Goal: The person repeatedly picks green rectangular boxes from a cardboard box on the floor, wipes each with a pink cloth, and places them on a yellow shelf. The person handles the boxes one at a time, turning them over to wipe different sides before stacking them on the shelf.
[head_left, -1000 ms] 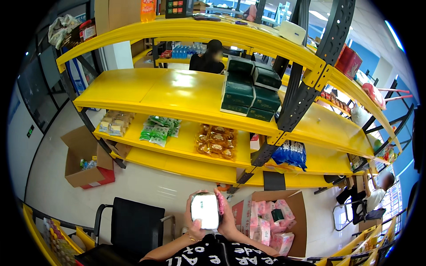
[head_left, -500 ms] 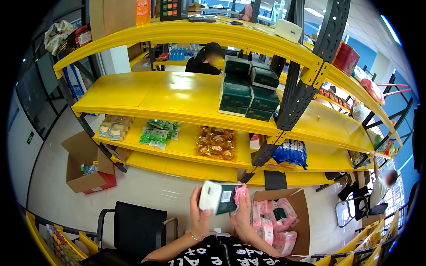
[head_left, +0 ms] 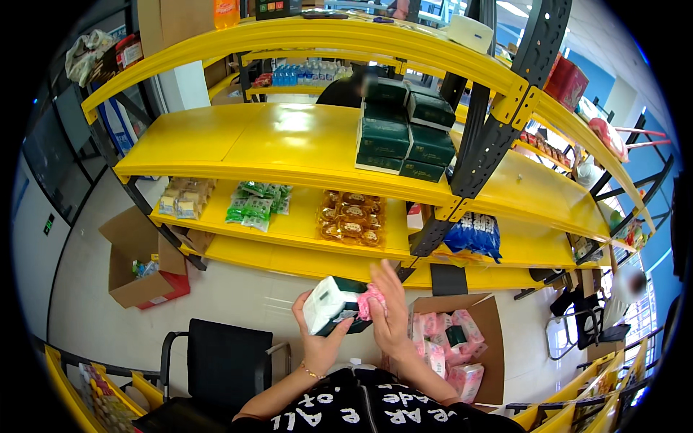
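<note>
The left hand (head_left: pixel 319 348) grasps the white-and-green pack (head_left: pixel 323 307), tilted above the floor (head_left: pixel 238 294) before the shelf (head_left: pixel 274 137); the right hand (head_left: pixel 392 323), fingers extended, holds a pink cloth (head_left: pixel 371 301) (scrunched) at its end, apparently wiping. Further wiping calls for a steady left grip. White letters mark the shirt (head_left: pixel 354 415); print on the green boxes (head_left: pixel 382 137) is too small to read.

Your pack (head_left: pixel 334 302) is white and dark green; the cloth (head_left: pixel 372 299) beside it, pink; your shirt (head_left: pixel 336 403) below it, black with white lettering.
</note>
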Demonstrator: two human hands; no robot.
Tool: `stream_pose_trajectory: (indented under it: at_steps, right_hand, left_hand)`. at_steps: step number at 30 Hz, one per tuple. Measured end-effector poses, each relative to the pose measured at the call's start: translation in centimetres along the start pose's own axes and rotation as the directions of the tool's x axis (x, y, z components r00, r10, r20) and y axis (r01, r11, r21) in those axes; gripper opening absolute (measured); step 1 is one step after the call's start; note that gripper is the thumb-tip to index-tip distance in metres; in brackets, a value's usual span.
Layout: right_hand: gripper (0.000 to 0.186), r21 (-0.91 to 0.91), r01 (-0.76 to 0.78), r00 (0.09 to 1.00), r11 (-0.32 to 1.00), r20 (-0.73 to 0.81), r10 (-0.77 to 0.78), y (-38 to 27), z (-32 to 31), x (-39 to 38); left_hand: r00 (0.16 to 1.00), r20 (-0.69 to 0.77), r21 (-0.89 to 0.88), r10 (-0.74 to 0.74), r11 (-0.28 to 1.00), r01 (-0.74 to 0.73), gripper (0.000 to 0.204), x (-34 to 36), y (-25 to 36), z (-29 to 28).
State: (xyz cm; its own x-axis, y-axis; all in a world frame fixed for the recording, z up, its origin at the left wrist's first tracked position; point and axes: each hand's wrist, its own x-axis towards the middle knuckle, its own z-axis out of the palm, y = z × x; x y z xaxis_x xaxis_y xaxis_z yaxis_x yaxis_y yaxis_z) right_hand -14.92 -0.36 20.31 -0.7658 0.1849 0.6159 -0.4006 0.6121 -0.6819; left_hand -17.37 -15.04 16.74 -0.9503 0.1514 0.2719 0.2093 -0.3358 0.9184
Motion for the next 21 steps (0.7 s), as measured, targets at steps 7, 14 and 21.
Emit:
stream_pose_trajectory:
  at_steps: [7, 14, 21]
  right_hand:
    - [0.042, 0.363, -0.31, 0.902, 0.879, 0.404, 0.151, -0.8, -1.9, 1.3]
    - [0.042, 0.438, -0.551, 0.806, 0.711, 0.501, 0.316, 1.2, -1.8, 0.0]
    - [0.043, 0.43, -0.497, 0.86, 0.754, 0.357, 0.364, -0.7, -0.8, -1.7]
  left_hand:
    - [0.957, 0.262, 0.062, -0.126, 0.992, 0.114, 0.08, 0.0, -0.3, -0.9]
    - [0.955, 0.266, -0.069, -0.133, 0.985, 0.156, 0.091, 0.2, 1.1, -1.5]
    - [0.993, 0.115, -0.244, -0.025, 0.968, 0.052, 0.1, 0.4, 0.3, -0.8]
